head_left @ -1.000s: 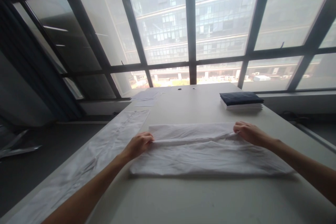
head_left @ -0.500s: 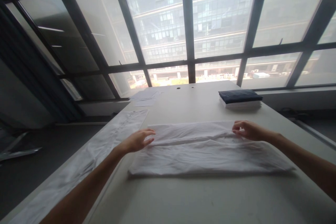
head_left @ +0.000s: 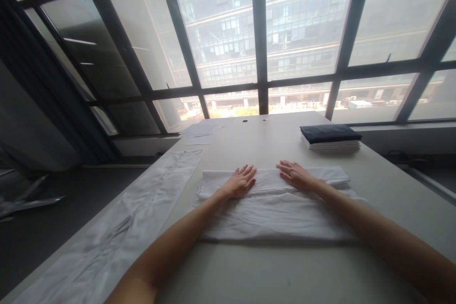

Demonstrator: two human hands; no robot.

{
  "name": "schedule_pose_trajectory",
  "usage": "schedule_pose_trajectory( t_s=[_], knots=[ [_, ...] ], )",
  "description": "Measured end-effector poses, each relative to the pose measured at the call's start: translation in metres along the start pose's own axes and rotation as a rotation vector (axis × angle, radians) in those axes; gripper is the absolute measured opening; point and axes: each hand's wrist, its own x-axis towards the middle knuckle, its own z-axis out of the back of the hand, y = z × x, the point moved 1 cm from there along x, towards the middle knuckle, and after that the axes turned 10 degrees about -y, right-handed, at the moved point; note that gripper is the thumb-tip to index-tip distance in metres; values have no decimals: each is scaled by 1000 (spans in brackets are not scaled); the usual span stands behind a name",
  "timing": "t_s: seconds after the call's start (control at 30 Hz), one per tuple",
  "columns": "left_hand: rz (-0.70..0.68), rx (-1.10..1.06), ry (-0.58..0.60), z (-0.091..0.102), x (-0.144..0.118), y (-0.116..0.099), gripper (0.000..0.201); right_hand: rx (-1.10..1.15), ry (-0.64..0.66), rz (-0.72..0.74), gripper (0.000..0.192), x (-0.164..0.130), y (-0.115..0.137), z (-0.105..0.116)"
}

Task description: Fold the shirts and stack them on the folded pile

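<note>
A white cloth garment (head_left: 274, 218) lies folded into a wide band on the table in front of me, with a creased fold running across it. My left hand (head_left: 240, 182) rests flat on its far part, left of the middle, fingers spread. On the same far strip, right of the middle, lies my right hand (head_left: 295, 175), palm down with the fingers stretched out. Neither hand grips the fabric. My forearms cover parts of the garment's near left and right sides.
Another white garment (head_left: 138, 213) lies stretched along the table's left edge. Sheets of white paper (head_left: 199, 132) are at the far left. A stack of folded cloth with a dark blue piece (head_left: 329, 133) on top stands at the back right of the white table (head_left: 256, 270).
Both hands have moved inward from the garment's two ends to near its middle. The right hand's curled fingers have opened out flat. The view has shifted slightly.
</note>
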Motion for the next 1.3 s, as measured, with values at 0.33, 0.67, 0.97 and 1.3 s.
schedule_pose_trajectory(
  t_s=[0.33,0.67,0.97,1.3],
  knots=[
    [213,66,49,23,-33,80,61,3,48,-26,58,-2,-7,-5],
    [254,216,-70,43,-35,75,51,-37,63,-40,59,-2,-3,-5],
    [-116,-64,-33,8,-6,-35,63,10,11,-116,58,1,-8,-8],
    [-349,-144,-160,13,-13,-34,34,237,-320,-58,21,-58,-63,76]
  ],
)
